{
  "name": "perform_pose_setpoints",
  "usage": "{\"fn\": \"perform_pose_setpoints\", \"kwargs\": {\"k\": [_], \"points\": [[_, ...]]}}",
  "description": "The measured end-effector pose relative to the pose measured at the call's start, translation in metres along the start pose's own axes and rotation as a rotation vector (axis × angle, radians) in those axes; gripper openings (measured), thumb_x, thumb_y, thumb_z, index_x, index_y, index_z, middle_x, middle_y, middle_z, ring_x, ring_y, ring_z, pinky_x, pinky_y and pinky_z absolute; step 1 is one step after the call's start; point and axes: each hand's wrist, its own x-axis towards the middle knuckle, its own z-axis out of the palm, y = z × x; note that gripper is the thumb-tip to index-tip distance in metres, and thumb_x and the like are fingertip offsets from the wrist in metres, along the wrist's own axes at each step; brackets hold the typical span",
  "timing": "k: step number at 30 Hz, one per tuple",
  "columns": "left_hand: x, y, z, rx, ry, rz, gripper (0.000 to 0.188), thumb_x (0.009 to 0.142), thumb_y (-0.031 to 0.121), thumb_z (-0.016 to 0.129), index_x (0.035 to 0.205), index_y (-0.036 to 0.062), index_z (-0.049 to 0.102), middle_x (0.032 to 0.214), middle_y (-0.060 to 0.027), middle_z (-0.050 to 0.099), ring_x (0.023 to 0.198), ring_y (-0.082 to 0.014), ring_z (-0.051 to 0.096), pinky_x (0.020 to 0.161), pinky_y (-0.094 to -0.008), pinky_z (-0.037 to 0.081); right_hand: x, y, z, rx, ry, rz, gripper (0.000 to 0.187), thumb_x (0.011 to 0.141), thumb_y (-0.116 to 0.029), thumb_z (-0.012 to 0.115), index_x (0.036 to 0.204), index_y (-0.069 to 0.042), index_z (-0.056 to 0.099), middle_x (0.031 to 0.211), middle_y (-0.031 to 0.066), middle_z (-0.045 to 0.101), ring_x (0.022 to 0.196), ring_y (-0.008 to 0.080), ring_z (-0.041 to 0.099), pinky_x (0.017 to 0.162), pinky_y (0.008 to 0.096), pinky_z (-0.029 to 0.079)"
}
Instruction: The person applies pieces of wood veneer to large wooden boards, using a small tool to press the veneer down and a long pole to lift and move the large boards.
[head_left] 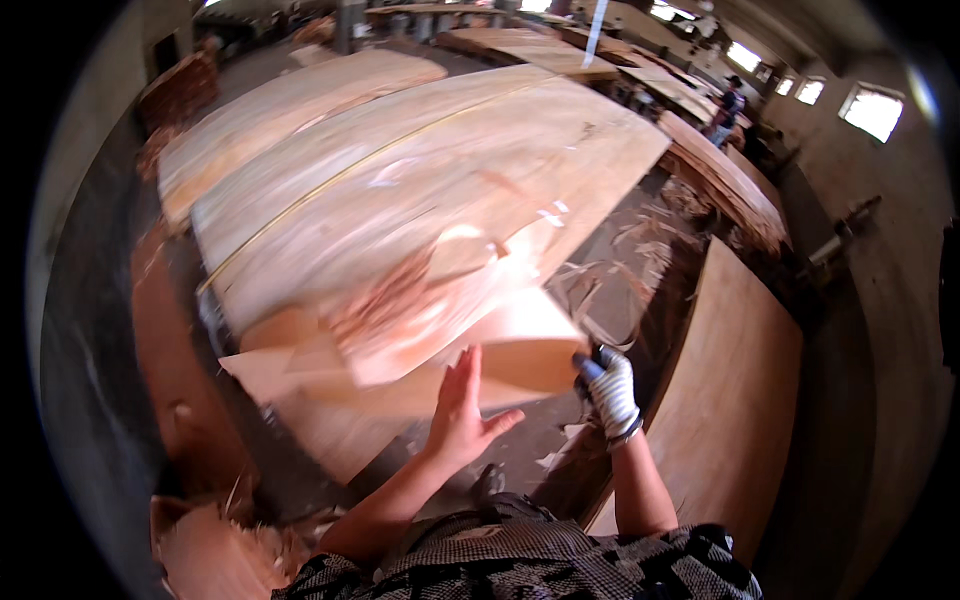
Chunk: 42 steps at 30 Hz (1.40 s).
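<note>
A thin, curled wood veneer sheet (530, 360) bows up in front of me, over the near edge of a large stack of pale veneer (420, 170). My right hand (612, 392), in a white glove with dark fingertips, is closed on the sheet's right end. Bare and with its fingers stretched out, my left hand (462, 415) is at the sheet's near side; whether it touches is unclear. Beyond the bowed sheet lie crumpled reddish veneer pieces (385, 300), blurred in places. A thin yellow strip (320, 187) runs lengthwise over the stack.
On the right leans or lies a long wooden panel (740, 390); I cannot tell which. Veneer scraps (635, 255) litter the floor beside the stack. More veneer (215, 550) is heaped at lower left. Another person (728, 110) stands far off at right.
</note>
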Motion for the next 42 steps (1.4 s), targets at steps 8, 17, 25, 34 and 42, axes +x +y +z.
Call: {"fn": "perform_pose_setpoints", "kwargs": {"k": [8,17,25,34,42], "points": [[0.165,-0.022,0.205,-0.824,-0.114,-0.418,0.039,0.078,0.002,0.057,0.116,-0.0006,0.047,0.109,-0.0065,0.051,0.1,-0.013,0.05,0.085,-0.0266,0.042,0.026,0.008,-0.075,0.173,-0.344,0.208,0.018,0.086,-0.02,0.059,0.095,-0.004,0.063,0.067,-0.0014,0.062,0.053,0.0023,0.052,0.047,0.0168,0.039],[0.424,-0.052,0.205,0.045,-0.617,-0.13,0.052,0.084,-0.001,0.042,0.135,0.0006,0.029,0.13,-0.0169,0.043,0.112,-0.0214,0.048,0.092,-0.0309,0.042,0.178,-0.018,-0.22,0.157,-0.011,0.002,0.021,0.088,-0.011,0.053,0.105,-0.001,0.061,0.072,0.0003,0.06,0.06,0.0043,0.053,0.055,0.0186,0.043],[0.594,-0.088,0.349,0.261,-0.564,-0.187,0.044,0.093,0.037,0.036,0.12,0.0063,0.052,0.09,-0.0217,0.06,0.079,-0.035,0.058,0.08,-0.0397,0.044,0.304,-0.043,-0.324,0.057,0.243,0.054,0.02,0.088,-0.011,0.053,0.104,-0.003,0.061,0.074,0.0017,0.063,0.057,0.0052,0.056,0.048,0.0171,0.04],[0.686,-0.165,0.53,-0.01,-1.06,0.255,0.063,0.075,-0.009,0.041,0.132,0.0194,0.04,0.12,-0.0131,0.054,0.101,-0.0316,0.055,0.086,-0.0371,0.044,0.479,-0.024,-0.424,-0.057,0.266,0.009,0.022,0.085,-0.005,0.056,0.107,-0.001,0.06,0.083,0.0041,0.064,0.059,0.0076,0.057,0.053,0.019,0.045],[0.725,-0.168,0.545,0.035,-0.996,-0.069,0.061,0.079,-0.004,0.046,0.133,0.0233,0.038,0.108,-0.016,0.057,0.082,-0.0284,0.059,0.07,-0.0379,0.046,0.75,-0.108,-0.395,-1.033,-0.325,-0.702,0.058,0.071,-0.02,0.069,0.122,-0.008,0.046,0.12,0.013,0.053,0.083,0.0304,0.062,0.066,0.0359,0.05]]}}
